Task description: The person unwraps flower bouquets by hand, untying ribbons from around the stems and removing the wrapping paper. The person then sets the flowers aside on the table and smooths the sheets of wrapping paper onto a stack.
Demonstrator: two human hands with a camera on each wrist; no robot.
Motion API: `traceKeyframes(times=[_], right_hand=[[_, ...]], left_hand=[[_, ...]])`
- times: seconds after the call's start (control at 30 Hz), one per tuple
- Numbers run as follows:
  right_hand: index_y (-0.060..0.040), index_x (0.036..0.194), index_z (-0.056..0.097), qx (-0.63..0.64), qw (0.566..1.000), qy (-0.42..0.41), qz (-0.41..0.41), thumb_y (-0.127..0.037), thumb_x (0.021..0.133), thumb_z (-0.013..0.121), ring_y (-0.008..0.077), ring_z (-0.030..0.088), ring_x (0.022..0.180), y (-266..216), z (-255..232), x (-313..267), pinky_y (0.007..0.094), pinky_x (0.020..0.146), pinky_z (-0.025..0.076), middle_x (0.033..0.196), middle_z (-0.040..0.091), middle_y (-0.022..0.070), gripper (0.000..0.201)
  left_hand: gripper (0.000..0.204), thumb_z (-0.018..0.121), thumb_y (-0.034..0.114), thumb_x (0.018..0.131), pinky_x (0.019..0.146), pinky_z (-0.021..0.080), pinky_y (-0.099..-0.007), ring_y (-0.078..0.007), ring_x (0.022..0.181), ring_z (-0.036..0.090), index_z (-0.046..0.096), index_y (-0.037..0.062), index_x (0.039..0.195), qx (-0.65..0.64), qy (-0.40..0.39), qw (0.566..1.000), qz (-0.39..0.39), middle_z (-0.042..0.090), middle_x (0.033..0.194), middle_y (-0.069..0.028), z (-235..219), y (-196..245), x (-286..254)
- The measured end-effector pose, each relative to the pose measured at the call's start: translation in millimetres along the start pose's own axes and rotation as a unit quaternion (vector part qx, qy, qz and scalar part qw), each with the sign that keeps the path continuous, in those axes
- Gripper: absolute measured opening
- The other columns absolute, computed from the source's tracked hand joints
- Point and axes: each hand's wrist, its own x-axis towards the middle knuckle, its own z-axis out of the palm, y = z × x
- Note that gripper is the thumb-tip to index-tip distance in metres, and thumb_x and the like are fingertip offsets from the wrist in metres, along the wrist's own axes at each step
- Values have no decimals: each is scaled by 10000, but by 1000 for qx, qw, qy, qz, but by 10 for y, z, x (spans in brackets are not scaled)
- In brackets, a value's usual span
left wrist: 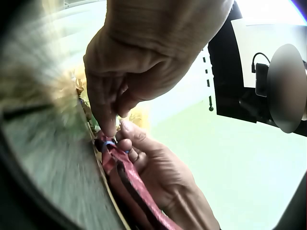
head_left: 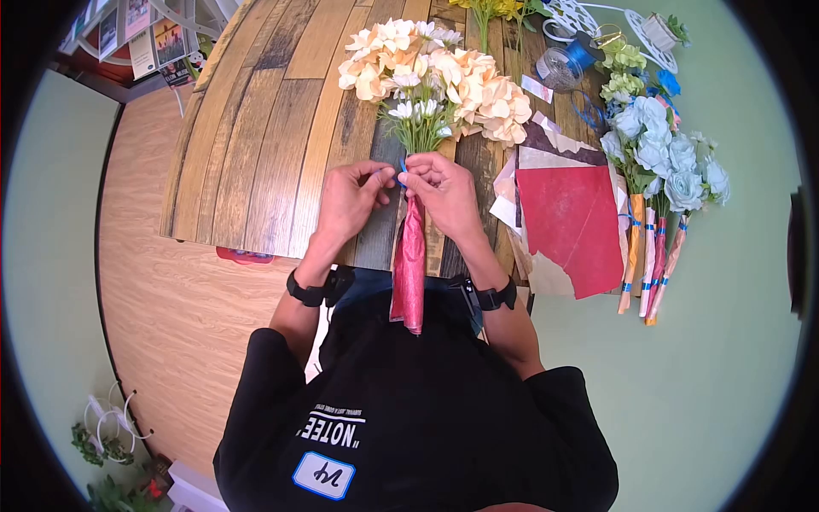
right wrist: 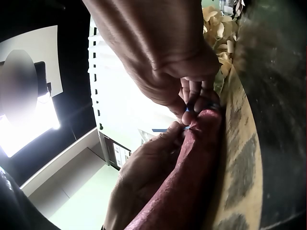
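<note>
A bouquet of cream flowers (head_left: 490, 90) and small white daisies (head_left: 414, 111) lies on the wooden table, its stems wrapped in red paper (head_left: 411, 273) that reaches past the near edge. Around the top of this wrap runs a thin blue ribbon (head_left: 402, 177). My left hand (head_left: 345, 203) pinches the ribbon from the left with thumb and forefinger. From the other side my right hand (head_left: 448, 196) pinches it too, fingertips close to the left ones. One blue ribbon end (right wrist: 160, 130) sticks out past the left thumb in the right wrist view.
Red wrapping paper (head_left: 572, 222) lies over other sheets at the right. Beyond it are wrapped bouquets with light blue flowers (head_left: 657, 154). A blue ribbon spool (head_left: 580, 55) and yellow flowers (head_left: 490, 8) are at the back. The table's edge (head_left: 205, 241) runs near my body.
</note>
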Motion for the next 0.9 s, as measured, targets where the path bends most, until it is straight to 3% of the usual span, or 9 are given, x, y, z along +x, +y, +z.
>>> traceKeyframes(times=[0.1,0.17,0.27,0.37,0.5,0.57,0.7,0.77,0.9], right_hand=[[-15,1119,703,-22,1000,0,5,-26,911,730,92,656,735,-40,2,-27,237,669,532,890,699,45,210],[40,1036,705,-74,995,9,-73,-19,887,733,117,677,695,-68,29,2,252,623,532,853,696,67,162],[51,1020,713,-95,993,2,-75,-30,878,742,122,680,693,-83,-10,9,253,624,532,859,690,74,166],[43,1018,727,-110,991,8,-70,-34,885,733,126,683,693,-155,7,-1,256,620,532,867,686,75,154],[43,1004,732,-116,992,10,-42,-26,890,722,126,689,701,-104,12,21,255,621,536,871,685,76,133],[43,987,739,-78,995,27,-46,-20,896,710,125,692,706,-55,38,27,254,627,540,872,683,78,114],[52,1004,727,-78,996,10,-40,-20,908,698,126,694,713,-58,41,14,255,631,546,878,680,82,124],[65,1015,712,-83,995,18,-56,-27,922,686,121,686,717,-34,53,6,253,640,542,895,673,76,133],[75,1011,697,-69,997,-9,-44,-35,938,677,114,673,724,-81,39,-4,246,657,534,897,660,65,134]], left_hand=[[183,705,191,946,596,517,-314,-138,630,660,765,32,1013,72,-25,997,25,703,726,-36,-36,111,21],[207,710,196,932,595,502,-338,-181,604,649,748,-2,981,175,-37,979,100,689,697,-91,-70,141,79],[226,715,211,920,597,494,-372,-242,601,651,725,-15,922,200,-28,966,163,667,679,-147,-42,121,164],[241,719,226,914,593,489,-395,-288,612,656,702,-8,862,234,-41,962,133,662,680,-168,6,280,113],[259,721,239,911,589,485,-404,-289,618,663,688,-9,843,212,-29,967,135,648,663,-172,44,220,122],[230,741,198,927,572,465,-297,-107,616,574,687,-18,873,221,-31,965,138,671,697,-68,35,208,124],[200,745,172,924,595,472,-285,-100,633,575,694,-13,867,189,-29,972,136,678,710,-56,0,170,138],[140,725,122,932,635,487,-275,-96,697,595,712,-3,992,98,-130,977,141,707,841,-58,-97,104,195],[231,678,53,938,668,497,-269,-120,783,616,687,9,1165,87,-133,976,147,703,1009,-90,-269,154,253]])
